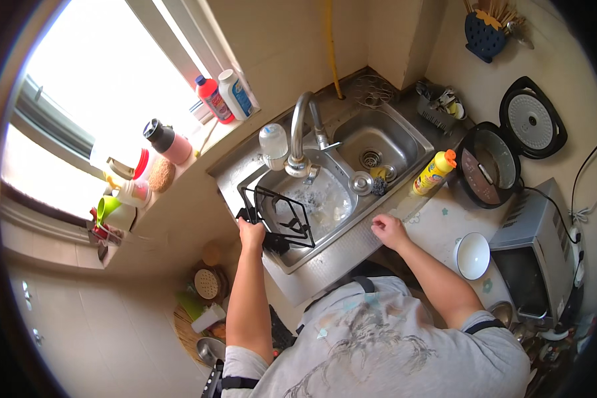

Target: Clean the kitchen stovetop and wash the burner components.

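Observation:
My left hand [251,233] grips a black metal stove grate [282,234] by its left side. The grate is tilted over the left sink basin [336,219], which holds suds and murky water. Dark pieces below my fingers are too unclear to name. My right hand [389,231] hovers by the steel counter edge with its fingers curled, and nothing shows in it. The metal faucet [298,134] arches over the left basin. A dark scouring pad [379,186] and a yellow sponge [378,172] lie at the right basin, beside a round sink strainer [360,182].
A yellow cleaner bottle [434,171] stands right of the sink, near an open rice cooker [487,164]. Further right are a white bowl [472,256] and a microwave oven [532,258]. A clear jar [273,144] stands behind the left basin; bottles [214,99] line the windowsill.

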